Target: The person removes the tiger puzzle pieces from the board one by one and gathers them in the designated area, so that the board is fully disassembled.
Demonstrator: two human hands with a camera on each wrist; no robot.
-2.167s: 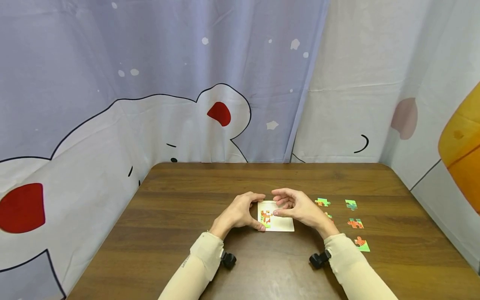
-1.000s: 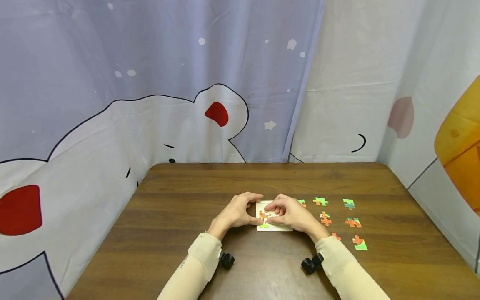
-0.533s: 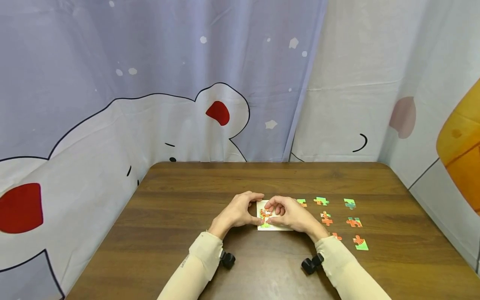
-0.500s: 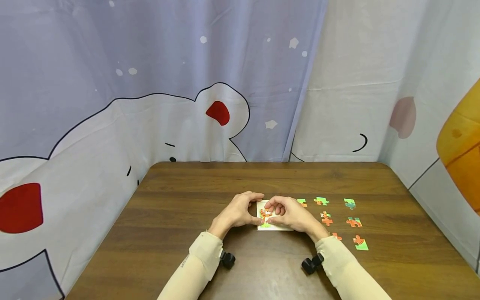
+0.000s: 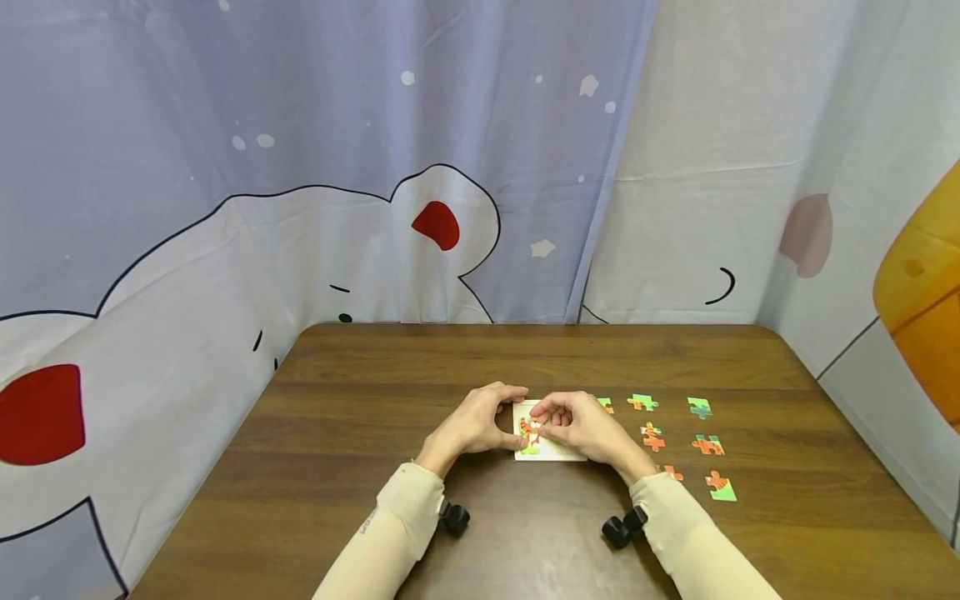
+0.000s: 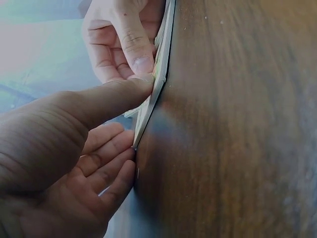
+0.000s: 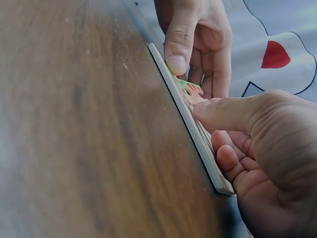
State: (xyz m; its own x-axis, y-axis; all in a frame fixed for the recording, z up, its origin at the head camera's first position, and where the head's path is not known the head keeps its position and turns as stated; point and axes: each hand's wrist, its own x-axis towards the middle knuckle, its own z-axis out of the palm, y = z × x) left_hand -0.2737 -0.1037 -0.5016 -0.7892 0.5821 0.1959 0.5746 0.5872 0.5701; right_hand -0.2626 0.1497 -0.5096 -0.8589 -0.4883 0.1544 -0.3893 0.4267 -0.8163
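Note:
A small pale puzzle board lies on the table in front of me. Joined jigsaw pieces with an orange and green picture fill its left part. My left hand holds the board's left side, thumb at the near edge and forefinger at the far edge. My right hand reaches over the board from the right; its thumb and forefinger pinch at an orange jigsaw piece in the right wrist view. The fingers hide much of that piece and the board's upper right.
Several loose jigsaw pieces lie right of the board, among them a green and orange one, a green and teal one and a green corner piece. The brown wooden table ends at a printed curtain.
My right hand has moved left over the board, and its spread fingers have come together at the pieces. Lately its thumb has shifted slightly right. The left hand stays on the board.

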